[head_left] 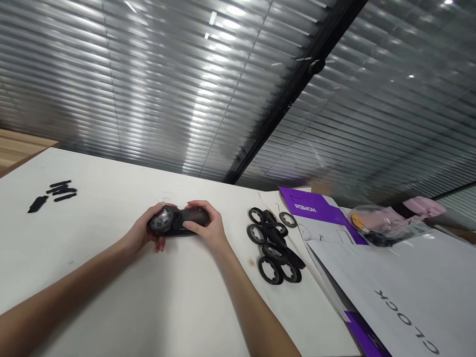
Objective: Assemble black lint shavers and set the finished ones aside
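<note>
Both the left hand (142, 224) and right hand (211, 225) are gripping a black device (196, 216), apparently just above the white worktop (92, 272); black rings (275, 235) are lying to their right, slatted blinds (148, 74) hanging beyond.

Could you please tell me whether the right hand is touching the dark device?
Touching: the head view shows the right hand gripping the dark device, its thumb lying on the body.

We could pass between the right hand (211, 228) and the black rings (277, 237) right of centre; the packaging (390, 277) at lower right and the blinds (159, 84) across the top block us
</note>
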A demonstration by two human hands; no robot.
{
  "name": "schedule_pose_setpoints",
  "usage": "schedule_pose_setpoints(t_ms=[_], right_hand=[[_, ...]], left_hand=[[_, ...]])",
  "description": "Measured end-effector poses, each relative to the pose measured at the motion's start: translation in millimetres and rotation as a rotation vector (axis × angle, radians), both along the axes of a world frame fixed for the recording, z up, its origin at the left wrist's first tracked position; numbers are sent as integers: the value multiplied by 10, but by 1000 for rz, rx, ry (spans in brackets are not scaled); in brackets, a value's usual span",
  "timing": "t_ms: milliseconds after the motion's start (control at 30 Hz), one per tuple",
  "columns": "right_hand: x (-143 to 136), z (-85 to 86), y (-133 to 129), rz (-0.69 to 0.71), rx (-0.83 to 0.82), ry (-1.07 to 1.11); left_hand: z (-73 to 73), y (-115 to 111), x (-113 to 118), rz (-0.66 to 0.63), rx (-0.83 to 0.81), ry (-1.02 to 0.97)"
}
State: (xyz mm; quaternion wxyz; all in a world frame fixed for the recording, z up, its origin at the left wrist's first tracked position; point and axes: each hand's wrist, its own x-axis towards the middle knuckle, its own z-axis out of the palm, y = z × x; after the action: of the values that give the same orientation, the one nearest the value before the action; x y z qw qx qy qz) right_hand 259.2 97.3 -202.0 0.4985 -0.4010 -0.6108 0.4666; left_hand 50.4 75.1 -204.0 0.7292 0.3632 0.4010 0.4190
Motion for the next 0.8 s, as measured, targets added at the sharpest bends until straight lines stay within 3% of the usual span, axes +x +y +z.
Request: schedule_pose_setpoints(t_ms=[200, 633, 800], right_hand=[[-9, 31, -43, -23, 102, -80], [-4, 5, -84, 100, 242, -226], [0, -7, -42, -33, 263, -160]], left_hand=[[38, 46, -6, -4, -63, -1], [2, 76, -40, -114, 10, -60], [4, 91, -53, -144, 100, -61]])
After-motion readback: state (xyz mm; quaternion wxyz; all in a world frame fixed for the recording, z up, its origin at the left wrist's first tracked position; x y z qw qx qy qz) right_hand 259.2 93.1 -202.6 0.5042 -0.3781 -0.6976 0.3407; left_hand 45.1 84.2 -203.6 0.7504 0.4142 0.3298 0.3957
